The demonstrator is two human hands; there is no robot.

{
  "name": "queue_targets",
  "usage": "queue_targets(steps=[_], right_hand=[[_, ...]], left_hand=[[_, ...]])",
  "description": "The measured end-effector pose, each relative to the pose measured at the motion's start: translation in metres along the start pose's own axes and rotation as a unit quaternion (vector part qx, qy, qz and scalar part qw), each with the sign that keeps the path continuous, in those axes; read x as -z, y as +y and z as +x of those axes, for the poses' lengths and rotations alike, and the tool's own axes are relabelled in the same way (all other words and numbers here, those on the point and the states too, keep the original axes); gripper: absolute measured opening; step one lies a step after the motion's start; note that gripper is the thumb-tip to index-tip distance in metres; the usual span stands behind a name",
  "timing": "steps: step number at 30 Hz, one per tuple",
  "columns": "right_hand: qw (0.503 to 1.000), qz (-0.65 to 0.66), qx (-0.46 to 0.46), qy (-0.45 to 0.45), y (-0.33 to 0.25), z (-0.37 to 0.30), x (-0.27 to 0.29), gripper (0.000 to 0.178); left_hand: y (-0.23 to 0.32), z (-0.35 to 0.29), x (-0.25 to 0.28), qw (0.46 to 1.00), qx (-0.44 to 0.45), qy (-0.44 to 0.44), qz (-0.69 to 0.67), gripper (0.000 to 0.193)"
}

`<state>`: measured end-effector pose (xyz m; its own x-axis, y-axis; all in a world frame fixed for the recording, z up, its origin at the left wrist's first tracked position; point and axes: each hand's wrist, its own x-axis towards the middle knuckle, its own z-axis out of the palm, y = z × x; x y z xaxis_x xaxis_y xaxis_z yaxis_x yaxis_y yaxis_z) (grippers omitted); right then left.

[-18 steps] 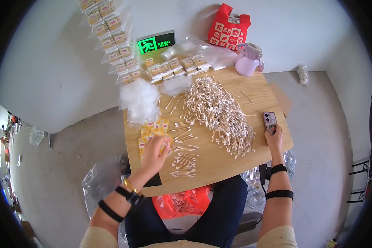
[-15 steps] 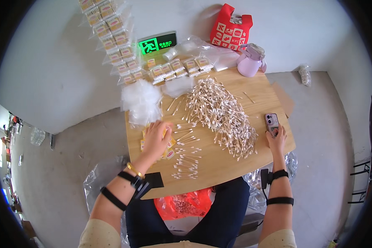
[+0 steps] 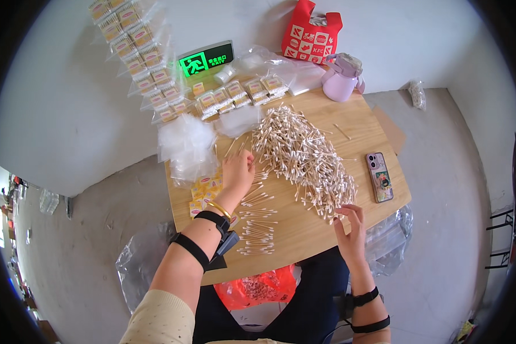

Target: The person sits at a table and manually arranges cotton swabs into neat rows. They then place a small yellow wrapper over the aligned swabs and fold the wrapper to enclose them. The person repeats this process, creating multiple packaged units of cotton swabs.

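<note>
A big heap of cotton swabs [image 3: 304, 155] covers the middle of the wooden table [image 3: 304, 235]. My left hand [image 3: 239, 174] is at the heap's left edge, above the sorted swabs, its fingers bent together; whatever they pinch is hidden. Below it, small bundles of cotton swabs [image 3: 257, 235] lie in a column. Yellow printed cards [image 3: 203, 192] are spread to the left of that hand, partly under the wrist. My right hand [image 3: 352, 235] is at the heap's near right end, thumb and fingers apart, fingertips close to the swabs.
A phone [image 3: 379, 178] lies at the right. Clear plastic bags [image 3: 186, 146] are piled at the left. Packed swab bags [image 3: 235, 94] line the back beside a green exit sign [image 3: 206, 60], a lilac jug [image 3: 342, 80] and a red bag [image 3: 311, 34]. A red plastic bag [image 3: 258, 286] hangs below the table.
My right hand has let go of the phone and moved left and nearer to the heap's end. My left hand has moved from the yellow cards up and right to the swabs.
</note>
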<state>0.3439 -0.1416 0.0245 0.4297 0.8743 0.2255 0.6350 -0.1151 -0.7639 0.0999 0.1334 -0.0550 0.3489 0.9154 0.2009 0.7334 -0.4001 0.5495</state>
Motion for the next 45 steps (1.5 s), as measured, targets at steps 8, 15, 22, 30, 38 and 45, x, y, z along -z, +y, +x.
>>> queue_targets(steps=[8, 15, 22, 30, 38, 45], right_hand=[[0.997, 0.058, -0.009, -0.059, -0.008, -0.008, -0.023, 0.011], [0.992, 0.075, -0.006, -0.103, -0.011, -0.018, -0.034, 0.010], [0.990, 0.065, 0.029, -0.119, -0.023, -0.018, -0.049, 0.010], [0.983, 0.089, 0.043, -0.157, -0.040, 0.002, -0.079, 0.012], [0.980, 0.111, 0.024, -0.163, -0.026, -0.003, -0.082, 0.013], [0.982, 0.098, 0.030, -0.161, -0.028, -0.008, -0.077, 0.012]], left_hand=[[0.000, -0.024, 0.037, 0.986, 0.012, -0.093, -0.136, 0.008], [0.005, -0.049, 0.048, 0.976, -0.017, -0.149, -0.158, 0.006], [-0.015, 0.000, 0.041, 0.998, 0.030, 0.024, 0.043, 0.023], [-0.032, 0.028, 0.013, 0.986, 0.020, 0.095, 0.136, 0.030], [-0.025, -0.005, 0.022, 0.998, 0.046, -0.019, -0.033, 0.007], [0.013, -0.054, 0.040, 0.990, -0.040, -0.115, -0.066, 0.010]])
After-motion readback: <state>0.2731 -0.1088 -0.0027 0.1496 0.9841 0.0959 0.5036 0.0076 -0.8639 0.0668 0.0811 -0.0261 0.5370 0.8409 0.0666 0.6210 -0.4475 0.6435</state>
